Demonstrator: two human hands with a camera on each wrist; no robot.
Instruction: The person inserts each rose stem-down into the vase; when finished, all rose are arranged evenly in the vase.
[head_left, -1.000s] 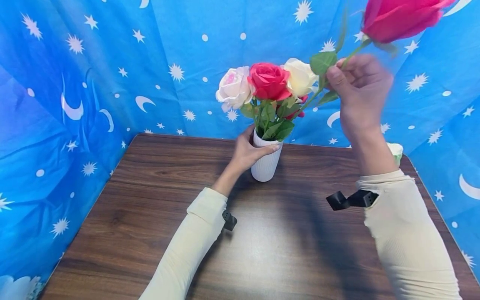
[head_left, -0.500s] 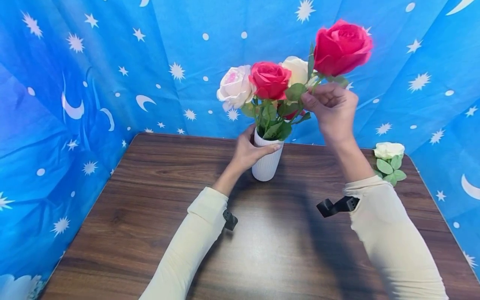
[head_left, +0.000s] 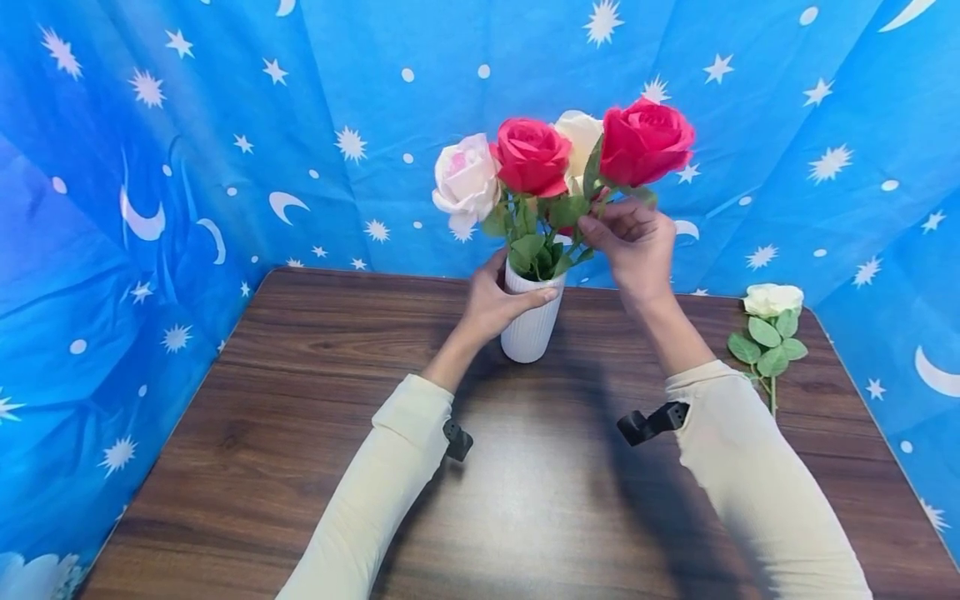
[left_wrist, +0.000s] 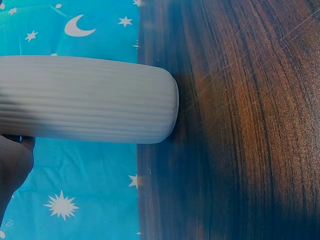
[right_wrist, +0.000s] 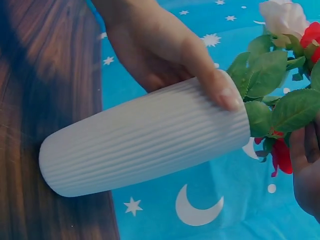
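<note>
A white ribbed vase stands on the table. My left hand grips it near the rim, thumb across the front, as the right wrist view also shows. The vase holds a pale pink rose, a red rose and a cream rose; another red bloom shows low behind the leaves. My right hand pinches the stem of a larger-looking red rose at the vase's right. That stem's lower end is hidden among leaves at the mouth.
A white rose with green leaves lies at the right of the wooden table, by my right forearm. Blue cloth with stars and moons hangs along the table's back and sides.
My right hand has come left and down with the red rose, bringing its stem to the vase. The white rose on the table has come into fuller view. My left hand stays on the vase.
</note>
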